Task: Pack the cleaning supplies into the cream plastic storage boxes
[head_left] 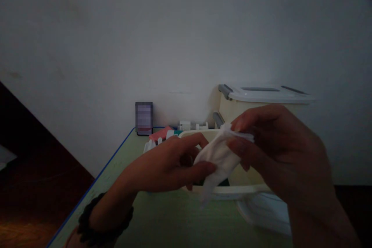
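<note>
Both my hands hold one crumpled white cloth (218,154) in front of me, above a pale green table (162,221). My left hand (171,164) pinches the lower part of the cloth between thumb and fingers; a dark bracelet is on that wrist. Fingers of my right hand (279,147) are closed on the cloth's upper end. A loose tail of the cloth hangs down toward the table. Just behind the hands sits an open cream plastic box (232,189).
A lidded cream storage box (261,102) stands at the back right against the white wall. Small items, a red packet (160,133) and a dark upright card (143,118), lie at the table's far edge. A white lid-like piece (264,211) rests near right. The table's blue left edge drops to dark floor.
</note>
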The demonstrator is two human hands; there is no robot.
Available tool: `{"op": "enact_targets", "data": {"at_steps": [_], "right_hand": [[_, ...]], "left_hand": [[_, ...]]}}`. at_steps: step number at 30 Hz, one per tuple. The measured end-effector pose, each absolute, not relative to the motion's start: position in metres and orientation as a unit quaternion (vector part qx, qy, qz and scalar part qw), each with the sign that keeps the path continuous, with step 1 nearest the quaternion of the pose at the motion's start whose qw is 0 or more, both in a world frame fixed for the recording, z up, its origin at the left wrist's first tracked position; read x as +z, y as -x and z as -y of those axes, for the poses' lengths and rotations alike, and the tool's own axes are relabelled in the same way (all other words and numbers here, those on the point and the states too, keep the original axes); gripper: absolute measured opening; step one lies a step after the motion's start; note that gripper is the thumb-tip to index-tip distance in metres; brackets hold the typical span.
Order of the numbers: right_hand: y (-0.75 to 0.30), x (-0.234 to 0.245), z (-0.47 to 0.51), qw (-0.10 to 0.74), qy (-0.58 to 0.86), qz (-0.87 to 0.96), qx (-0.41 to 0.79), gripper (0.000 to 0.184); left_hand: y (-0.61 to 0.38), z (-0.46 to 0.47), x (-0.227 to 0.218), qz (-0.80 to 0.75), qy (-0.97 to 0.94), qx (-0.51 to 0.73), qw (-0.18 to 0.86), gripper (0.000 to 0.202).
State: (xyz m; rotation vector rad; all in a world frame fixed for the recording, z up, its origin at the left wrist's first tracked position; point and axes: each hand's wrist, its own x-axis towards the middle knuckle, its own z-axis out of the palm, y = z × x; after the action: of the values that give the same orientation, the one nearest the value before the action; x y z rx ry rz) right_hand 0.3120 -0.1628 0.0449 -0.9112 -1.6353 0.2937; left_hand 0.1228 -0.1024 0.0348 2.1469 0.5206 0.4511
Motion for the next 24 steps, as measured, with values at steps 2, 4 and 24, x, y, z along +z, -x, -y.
{"op": "enact_targets", "data": {"at_steps": [2,4,24], "right_hand": [[-0.313,0.044,0.161,0.598,0.388,0.691,0.122,0.015],[-0.314,0.043,0.158,0.613,0.382,0.681,0.123,0.015],[-0.322,0.039,0.134,0.720,0.388,0.551,0.164,0.014]], "left_hand": [[-0.121,0.101,0.035,-0.202,-0.892,0.193,0.356,0.026],[-0.120,0.099,0.036,-0.199,-0.909,0.212,0.300,0.025],[-0.130,0.087,0.020,-0.167,-0.790,0.221,0.547,0.018]]}}
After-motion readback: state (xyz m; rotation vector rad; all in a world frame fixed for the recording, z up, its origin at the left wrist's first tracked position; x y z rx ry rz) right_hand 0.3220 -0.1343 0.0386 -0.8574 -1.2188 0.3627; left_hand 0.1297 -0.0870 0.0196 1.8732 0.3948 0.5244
